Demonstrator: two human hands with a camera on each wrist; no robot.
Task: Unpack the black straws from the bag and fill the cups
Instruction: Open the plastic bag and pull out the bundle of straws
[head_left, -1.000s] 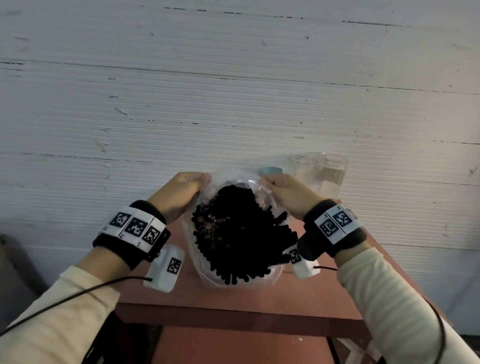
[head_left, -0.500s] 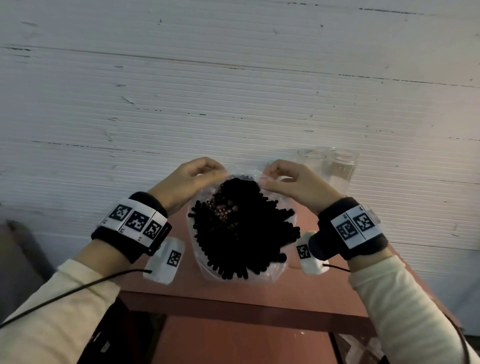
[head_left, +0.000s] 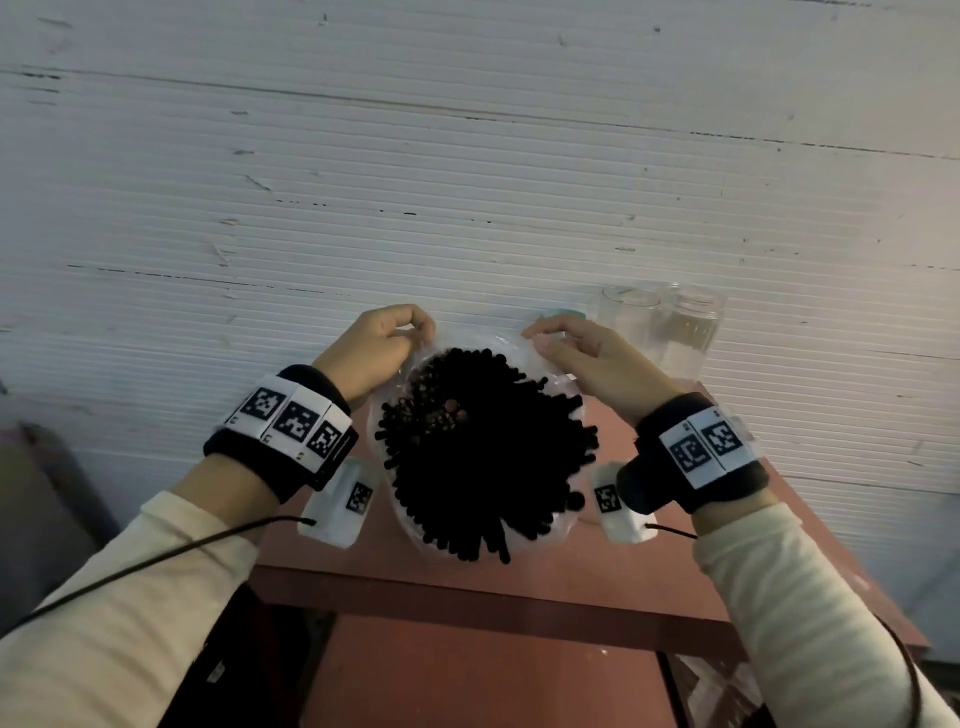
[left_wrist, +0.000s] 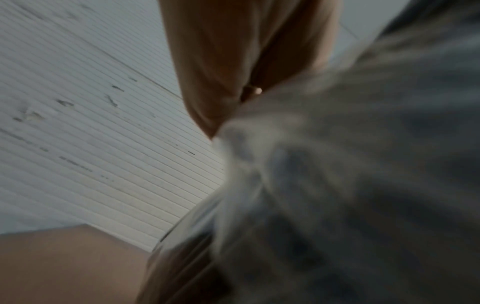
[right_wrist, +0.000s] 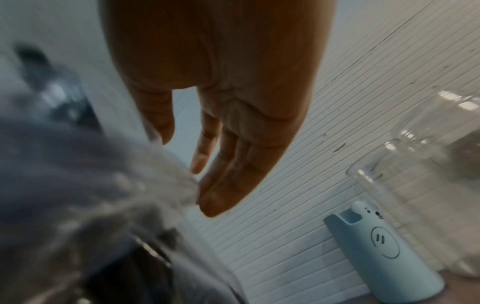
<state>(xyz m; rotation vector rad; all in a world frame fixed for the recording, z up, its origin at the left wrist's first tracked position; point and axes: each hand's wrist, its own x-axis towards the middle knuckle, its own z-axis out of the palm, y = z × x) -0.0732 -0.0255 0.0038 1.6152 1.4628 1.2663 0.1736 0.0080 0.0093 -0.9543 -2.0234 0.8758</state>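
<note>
On the table, my left hand and right hand each pinch the bag rim, straws inside; cups stand beside.

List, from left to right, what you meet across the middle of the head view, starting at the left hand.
left hand → bag of straws → right hand → cups

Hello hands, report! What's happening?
Left hand and right hand pinch clear plastic bag open. Black straws inside. Clear cups unfilled.
</note>
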